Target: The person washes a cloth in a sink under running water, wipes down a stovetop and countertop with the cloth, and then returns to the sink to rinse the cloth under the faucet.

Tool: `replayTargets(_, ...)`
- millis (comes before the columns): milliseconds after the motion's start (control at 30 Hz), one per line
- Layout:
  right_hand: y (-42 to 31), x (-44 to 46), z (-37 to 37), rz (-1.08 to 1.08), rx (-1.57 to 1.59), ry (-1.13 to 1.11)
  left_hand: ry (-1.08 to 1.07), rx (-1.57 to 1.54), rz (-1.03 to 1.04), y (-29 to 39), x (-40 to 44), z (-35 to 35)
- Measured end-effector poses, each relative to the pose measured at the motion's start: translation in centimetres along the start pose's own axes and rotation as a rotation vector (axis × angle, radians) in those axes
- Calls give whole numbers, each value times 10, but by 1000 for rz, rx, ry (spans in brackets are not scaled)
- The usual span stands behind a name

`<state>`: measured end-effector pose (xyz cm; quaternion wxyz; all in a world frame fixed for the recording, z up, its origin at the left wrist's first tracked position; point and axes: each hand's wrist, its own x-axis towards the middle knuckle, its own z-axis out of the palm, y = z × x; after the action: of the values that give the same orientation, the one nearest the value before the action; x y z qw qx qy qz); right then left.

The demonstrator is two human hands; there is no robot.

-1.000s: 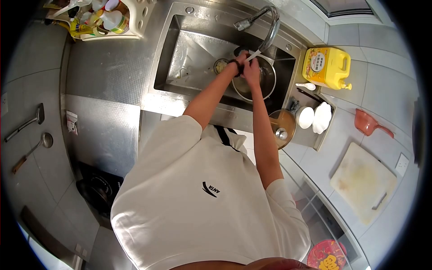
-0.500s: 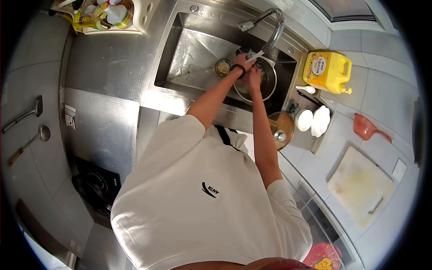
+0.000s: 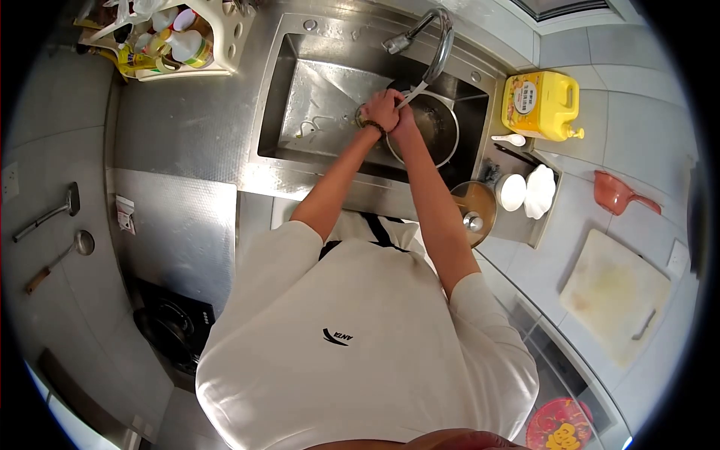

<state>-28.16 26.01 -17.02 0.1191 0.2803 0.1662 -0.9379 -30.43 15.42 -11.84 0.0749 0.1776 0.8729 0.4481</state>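
Note:
My left hand (image 3: 382, 110), with a dark beaded bracelet at the wrist, is closed with its fingers curled, over the sink's middle. Pressed close beside it is my right hand (image 3: 403, 121), whose fingers are mostly hidden. What lies between them, if anything, does not show. Water runs from the curved faucet (image 3: 442, 45) in a stream (image 3: 414, 93) right by the hands. Under and right of them, a round metal pot (image 3: 439, 131) stands in the steel sink (image 3: 319, 86). My left hand partly covers the drain strainer (image 3: 359, 117).
A yellow jug (image 3: 536, 105) stands right of the sink, near a white spoon (image 3: 509, 140), a white bowl (image 3: 511, 193) and a glass lid (image 3: 480, 206). A bottle rack (image 3: 221, 37) is at upper left. A red ladle (image 3: 615, 193) and cutting board (image 3: 615, 292) are at right.
Both hands have shifted left, from over the pot towards the strainer, and come together. The strainer, in plain sight before, is now partly covered. The view has tilted slightly.

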Motion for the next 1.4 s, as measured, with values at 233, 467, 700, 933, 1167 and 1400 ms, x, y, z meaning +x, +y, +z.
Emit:
replayTargets(233,-13,-16,54,240,-58,176,153,-444,-122,33,-4,-41)
replayTargets(467,11,16,19,-568,-737,409,543,-194,-553,17,10,12)
replayTargets(700,-6,-27,69,-615,-1502,837,-245,-1176,-978,15,14,15)
replayTargets(933,-2,-5,25,-439,-1642,621,-396,-1310,-1156,-7,7,17)
replayTargets(1167,9,-21,24,-608,-1772,44,-68,-1133,-1085,-51,7,33)
replayTargets(1400,-1,-44,53,-67,-168,128,51,-307,-552,37,14,-13)
